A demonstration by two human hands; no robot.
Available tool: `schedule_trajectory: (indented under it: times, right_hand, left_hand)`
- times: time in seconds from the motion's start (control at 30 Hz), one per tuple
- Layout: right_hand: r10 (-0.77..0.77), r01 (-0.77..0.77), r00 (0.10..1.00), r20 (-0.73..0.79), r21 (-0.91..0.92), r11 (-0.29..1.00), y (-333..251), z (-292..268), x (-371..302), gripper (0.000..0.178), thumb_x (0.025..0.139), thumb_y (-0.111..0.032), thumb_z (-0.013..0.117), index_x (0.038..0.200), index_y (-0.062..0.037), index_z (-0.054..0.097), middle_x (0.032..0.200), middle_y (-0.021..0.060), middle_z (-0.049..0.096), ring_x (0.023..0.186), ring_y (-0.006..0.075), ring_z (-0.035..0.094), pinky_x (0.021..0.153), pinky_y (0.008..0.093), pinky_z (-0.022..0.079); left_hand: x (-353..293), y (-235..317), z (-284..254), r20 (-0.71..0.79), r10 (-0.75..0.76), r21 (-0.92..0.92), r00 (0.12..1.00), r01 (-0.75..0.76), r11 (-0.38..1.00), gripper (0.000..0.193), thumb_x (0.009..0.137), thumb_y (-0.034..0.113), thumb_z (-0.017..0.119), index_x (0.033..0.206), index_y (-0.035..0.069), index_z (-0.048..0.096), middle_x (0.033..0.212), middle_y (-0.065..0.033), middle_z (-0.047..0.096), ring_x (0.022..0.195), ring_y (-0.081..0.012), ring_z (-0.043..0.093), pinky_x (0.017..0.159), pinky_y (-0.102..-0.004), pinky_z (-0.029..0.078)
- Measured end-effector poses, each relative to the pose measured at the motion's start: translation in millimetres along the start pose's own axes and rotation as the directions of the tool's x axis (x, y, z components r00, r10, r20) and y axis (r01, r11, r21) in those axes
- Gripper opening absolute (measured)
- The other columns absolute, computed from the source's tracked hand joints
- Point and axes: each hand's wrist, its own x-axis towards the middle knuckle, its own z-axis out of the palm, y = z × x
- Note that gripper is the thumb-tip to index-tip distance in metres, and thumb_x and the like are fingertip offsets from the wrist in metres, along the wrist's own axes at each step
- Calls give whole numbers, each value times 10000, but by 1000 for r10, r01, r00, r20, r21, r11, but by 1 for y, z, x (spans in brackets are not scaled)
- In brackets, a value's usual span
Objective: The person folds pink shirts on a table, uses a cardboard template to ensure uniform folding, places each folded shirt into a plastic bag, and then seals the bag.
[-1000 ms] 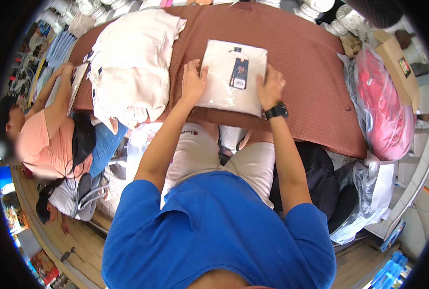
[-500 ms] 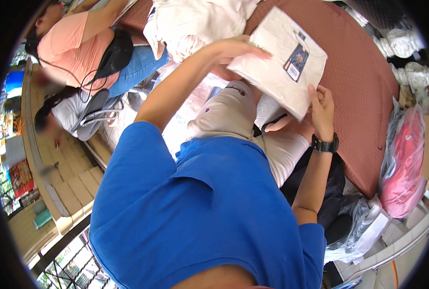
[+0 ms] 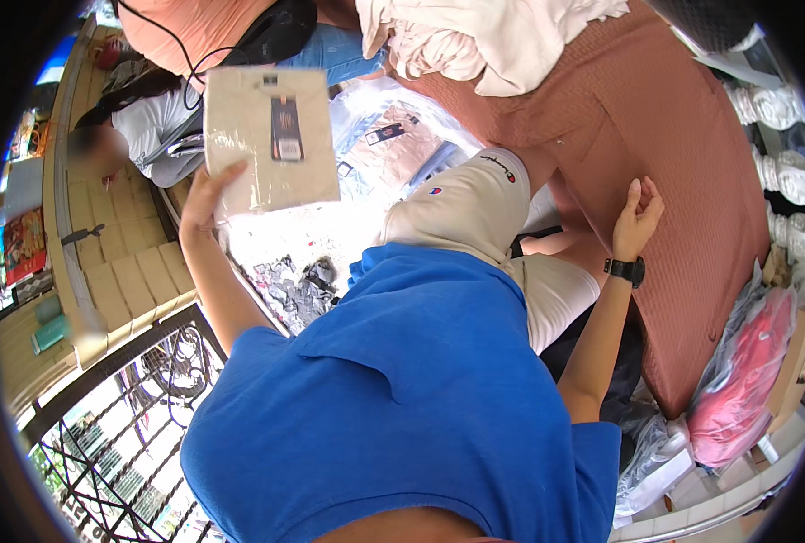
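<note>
At the left, my left hand [image 3: 205,196] grips the lower left corner of a folded beige garment in a clear plastic bag [image 3: 240,127]. The flat package is held up and bears a dark tag near its top edge. My right hand [image 3: 638,217], with a dark watch at the wrist, is over the brown cloth-covered surface [image 3: 656,118]. Its fingers are loosely bent and apart, with nothing in them. More bagged garments [image 3: 411,149] with dark tags lie on clear plastic between the held package and my knee.
Loose cream cloth [image 3: 502,41] is heaped at the far edge of the brown cover. Pink goods in clear plastic [image 3: 746,380] stand at the right. A person in a peach top [image 3: 199,32] is at the far left, with another person in white [image 3: 154,131] nearby. A metal grille [image 3: 136,434] runs lower left.
The bagged garment has gone from above the brown cover, where both hands held it, to the left in my left hand alone. My right hand has let go. The view has shifted left.
</note>
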Motion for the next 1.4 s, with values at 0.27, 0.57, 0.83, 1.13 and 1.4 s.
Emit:
schedule_trajectory:
  times: [0.27,0.57,0.83,1.13,1.4]
  right_hand:
    - [-298,223,954,-36,-580,784,4,35,-5,383,977,-420,587,1194,-112,660,1253,110,561,1160,345,486,945,507,408]
    - [-320,229,946,-39,-618,752,7,37,-2,335,966,-381,603,1169,-123,670,1259,90,570,1156,345,494,934,505,421]
    - [-353,280,936,-16,-574,770,3,46,3,310,956,-345,620,1160,-115,669,1239,99,582,1142,347,500,934,496,422]
    - [-345,256,938,-34,-604,755,1,36,-2,320,948,-329,633,1177,-108,664,1236,104,582,1100,343,492,928,479,414]
    - [-301,209,952,-60,-593,778,0,28,-4,310,937,-291,641,1188,-109,651,1259,104,568,1130,353,491,948,500,405]
  left_hand:
    - [99,-174,1,137,-240,206,961,209,956,609,781,184,819,1254,-109,570,1080,-194,698,896,-274,704,778,-377,583]
    - [204,-204,118,419,-350,255,838,261,931,675,820,206,803,1360,-67,504,1200,-178,665,1036,-262,678,885,-384,554]
    - [287,-245,112,374,-181,428,909,4,904,780,791,290,834,1416,-12,477,1162,-167,688,1049,-269,665,941,-360,508]
    - [239,-282,155,-71,212,725,975,-96,682,647,826,218,758,1401,130,475,1383,-199,481,1265,-407,482,1019,-558,409]
    - [146,-239,210,101,482,386,870,-481,787,410,839,-7,674,1239,37,594,1213,-187,592,1122,-350,567,918,-422,511]
